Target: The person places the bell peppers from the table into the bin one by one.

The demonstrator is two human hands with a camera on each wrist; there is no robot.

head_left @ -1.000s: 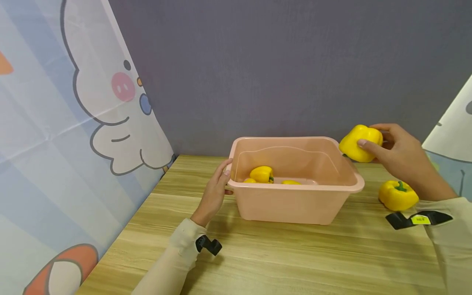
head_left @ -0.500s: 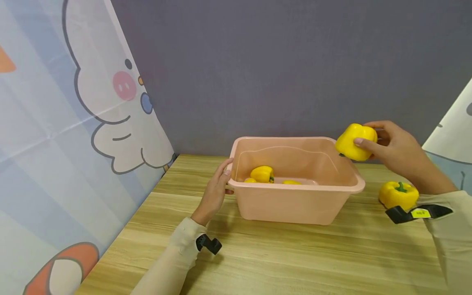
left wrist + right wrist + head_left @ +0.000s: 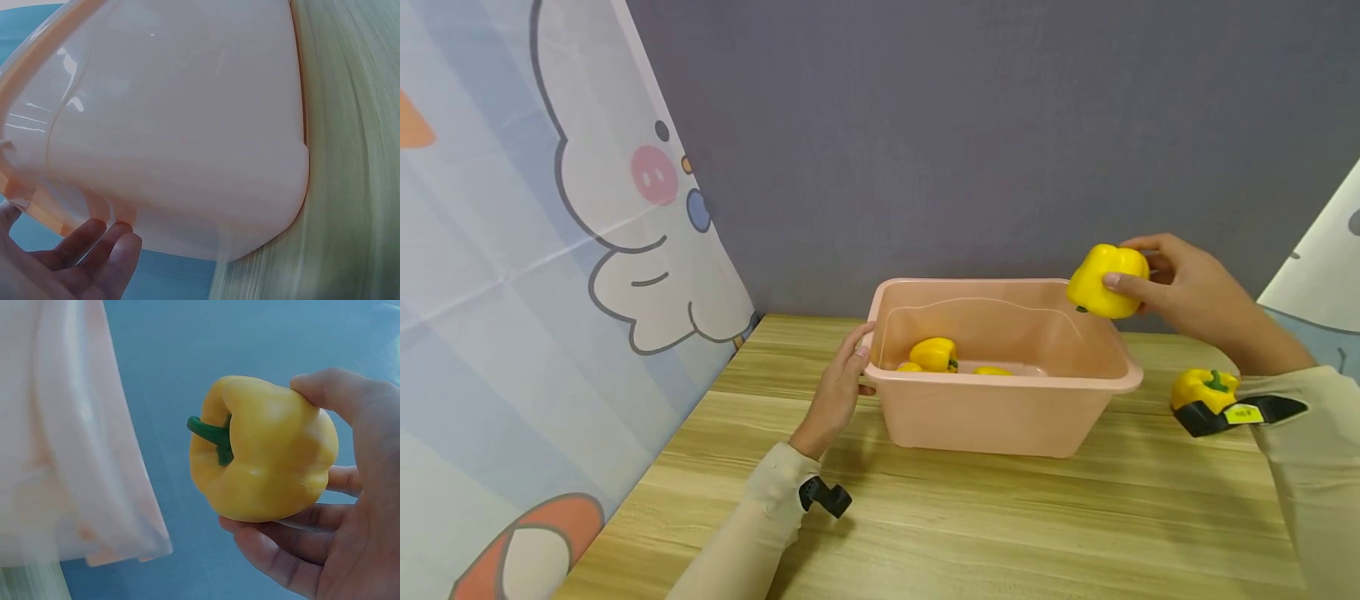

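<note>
My right thumb and fingers hold a yellow pepper [image 3: 1108,282]; that hand [image 3: 1187,287] has moved left and slightly up, bringing it near the back right corner of the pink bin [image 3: 992,417]: closer, not yet inside. My left hand [image 3: 835,396] still grips the left rim.

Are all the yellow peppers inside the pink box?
No, the right hand holds one yellow pepper, and another pepper sits on the wooden table.
</note>
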